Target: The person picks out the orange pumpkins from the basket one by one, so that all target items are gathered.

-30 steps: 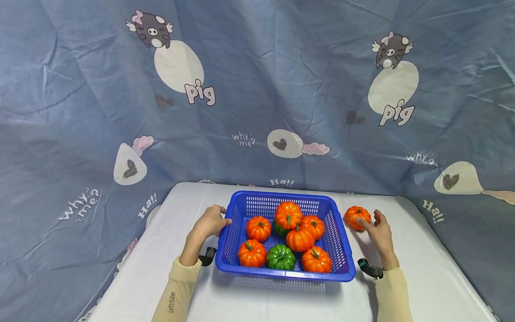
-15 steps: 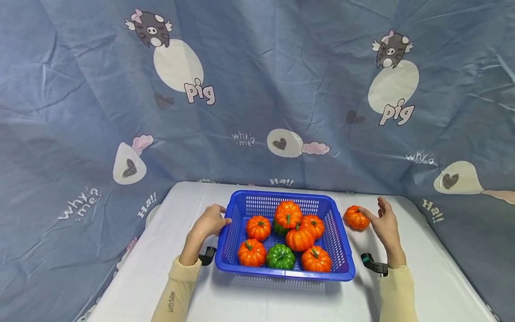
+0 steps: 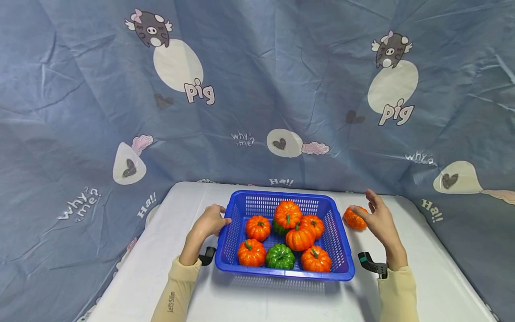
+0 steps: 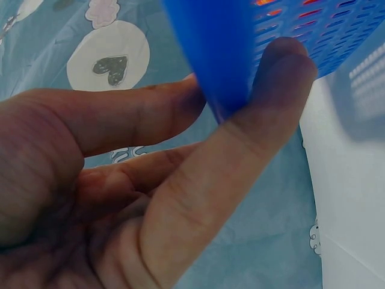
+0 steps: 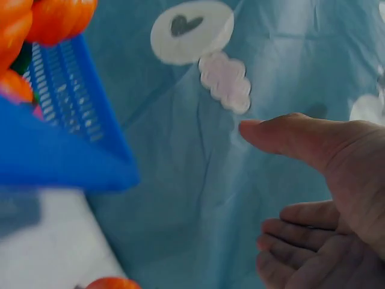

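My left hand [image 3: 209, 221] pinches the left rim of a blue plastic basket [image 3: 283, 273], thumb on one side and fingers on the other in the left wrist view. Several small orange pumpkins [image 3: 251, 253] lie in the basket with green ones, such as the green pumpkin [image 3: 280, 257] at the front. To the right of the basket, a lone orange pumpkin [image 3: 354, 220] sits on the white table, partly covered by my right thumb in the head view. My right hand [image 3: 380, 220] holds nothing; its fingers are spread from the thumb, apart from that pumpkin [image 5: 112, 283] in the right wrist view.
A white cloth [image 3: 406, 241] covers the table around the basket. Behind and at both sides hangs a blue curtain [image 3: 257, 89] with cartoon pigs and lettering. A dark wrist camera [image 3: 372, 264] is strapped on each wrist.
My right hand has come away from the lone orange pumpkin, shifting right and up, then a little back left above it. The left hand and basket have stayed put.
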Demonstrator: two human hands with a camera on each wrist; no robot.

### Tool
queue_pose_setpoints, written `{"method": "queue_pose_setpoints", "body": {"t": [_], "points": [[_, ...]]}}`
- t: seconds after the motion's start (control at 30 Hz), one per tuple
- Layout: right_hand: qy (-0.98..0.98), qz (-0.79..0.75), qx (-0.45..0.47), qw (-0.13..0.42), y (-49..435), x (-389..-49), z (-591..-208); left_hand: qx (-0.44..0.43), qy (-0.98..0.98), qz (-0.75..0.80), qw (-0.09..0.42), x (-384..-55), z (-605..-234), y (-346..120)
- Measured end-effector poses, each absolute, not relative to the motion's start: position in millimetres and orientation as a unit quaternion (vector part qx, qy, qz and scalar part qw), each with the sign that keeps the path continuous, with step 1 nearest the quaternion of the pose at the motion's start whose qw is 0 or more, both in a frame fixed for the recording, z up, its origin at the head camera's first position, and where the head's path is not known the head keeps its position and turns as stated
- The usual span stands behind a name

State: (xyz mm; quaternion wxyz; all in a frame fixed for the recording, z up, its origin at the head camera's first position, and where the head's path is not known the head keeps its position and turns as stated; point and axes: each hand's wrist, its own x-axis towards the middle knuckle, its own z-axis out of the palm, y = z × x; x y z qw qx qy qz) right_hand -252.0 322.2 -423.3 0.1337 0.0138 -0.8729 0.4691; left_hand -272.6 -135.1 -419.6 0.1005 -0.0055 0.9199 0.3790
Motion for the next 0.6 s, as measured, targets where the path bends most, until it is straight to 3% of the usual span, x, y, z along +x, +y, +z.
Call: {"method": "queue_pose_setpoints", "body": {"t": [0.6], "points": [[-0.903, 0.416, 0.069, 0.079, 268.9, -234.9, -395.2, 0.002, 0.924, 0.371, 0.096, -272.0, -418.8, -134.7]]}}
